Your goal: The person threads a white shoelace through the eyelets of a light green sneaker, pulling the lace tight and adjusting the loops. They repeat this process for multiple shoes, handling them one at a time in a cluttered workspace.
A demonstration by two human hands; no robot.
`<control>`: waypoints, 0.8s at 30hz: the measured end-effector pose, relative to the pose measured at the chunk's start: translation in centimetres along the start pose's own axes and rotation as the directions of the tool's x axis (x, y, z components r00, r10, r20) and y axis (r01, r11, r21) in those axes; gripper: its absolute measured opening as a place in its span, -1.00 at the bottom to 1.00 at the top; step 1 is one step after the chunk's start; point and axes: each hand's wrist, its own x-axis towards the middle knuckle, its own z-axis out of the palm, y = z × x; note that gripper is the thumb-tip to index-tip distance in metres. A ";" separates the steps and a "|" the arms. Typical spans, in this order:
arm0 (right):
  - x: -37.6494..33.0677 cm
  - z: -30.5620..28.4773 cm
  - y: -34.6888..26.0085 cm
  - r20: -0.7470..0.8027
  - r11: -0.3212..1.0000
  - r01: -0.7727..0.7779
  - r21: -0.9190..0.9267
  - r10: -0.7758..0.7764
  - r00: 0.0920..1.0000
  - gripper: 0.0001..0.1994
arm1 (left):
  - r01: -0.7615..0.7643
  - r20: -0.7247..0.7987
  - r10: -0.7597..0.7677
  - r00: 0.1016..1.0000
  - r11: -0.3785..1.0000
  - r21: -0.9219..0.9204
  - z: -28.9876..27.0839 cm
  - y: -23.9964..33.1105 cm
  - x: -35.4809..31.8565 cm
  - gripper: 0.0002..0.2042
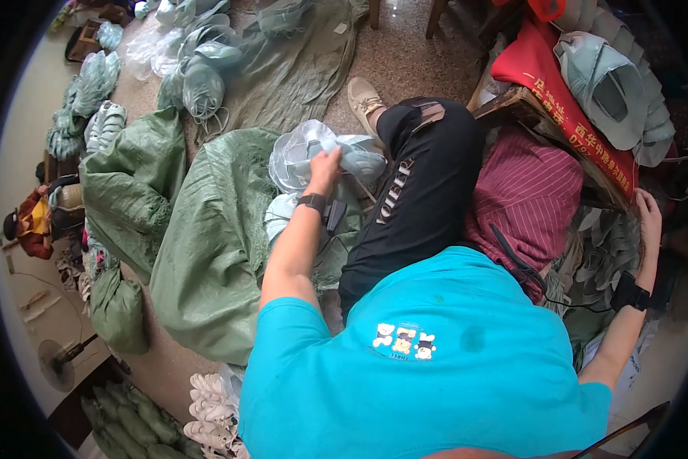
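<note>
My left hand (325,167) is closed on a pale blue-grey shoe upper (302,153), part of a loose cluster beside my knee. Another pale piece (281,213) lies under my left forearm. Far out to the right, my right hand (650,218) has its fingertips closed at the lower corner of a red cloth (573,122) with yellow printing. That cloth hangs over the edge of a wooden table. On top of it rests a row of nested grey-blue shoe uppers (604,88).
Large green woven sacks (217,237) stand to my left. Bundles of pale uppers (202,84) lie on the floor ahead, near a flat green sheet (298,76). Beige shoes (210,409) and a fan (57,363) are at lower left. Another person (34,222) is at far left.
</note>
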 end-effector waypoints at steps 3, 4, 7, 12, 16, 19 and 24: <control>-1.5 3.5 -7.2 0.056 0.995 0.094 -0.014 -0.093 0.994 -0.77 | -0.171 -0.013 0.181 0.983 0.899 -0.404 1.1 4.9 -0.3 -0.77; -2.1 5.0 -9.1 0.087 0.992 0.123 -0.003 -0.123 0.989 -0.77 | -0.209 -0.024 0.265 0.964 0.699 -0.684 1.3 7.7 -1.7 -0.85; -3.9 10.1 -14.0 0.189 0.966 0.243 0.094 -0.257 0.948 -0.79 | 0.038 0.124 0.390 0.912 0.220 -0.975 -0.8 13.3 -3.6 -0.88; -5.6 18.3 -19.5 0.432 0.885 0.383 0.266 -0.464 0.773 -0.78 | 0.607 0.482 0.599 0.639 -0.008 -0.794 0.3 17.5 -9.3 -0.82; -5.9 24.6 -22.6 0.624 0.788 0.043 0.614 -0.517 0.585 -0.51 | 0.823 0.789 0.416 0.452 0.147 -0.549 7.1 18.2 -16.4 -0.78; -6.0 26.2 -23.8 0.607 0.597 -0.207 0.775 -0.611 0.509 -0.09 | 0.366 0.768 0.322 0.553 0.734 -0.572 9.6 19.2 -20.6 -0.78; -7.9 23.3 -24.9 0.445 0.735 0.499 0.460 -0.677 0.586 0.11 | -0.482 0.532 0.440 0.724 0.874 -0.068 10.4 20.9 -23.0 -0.78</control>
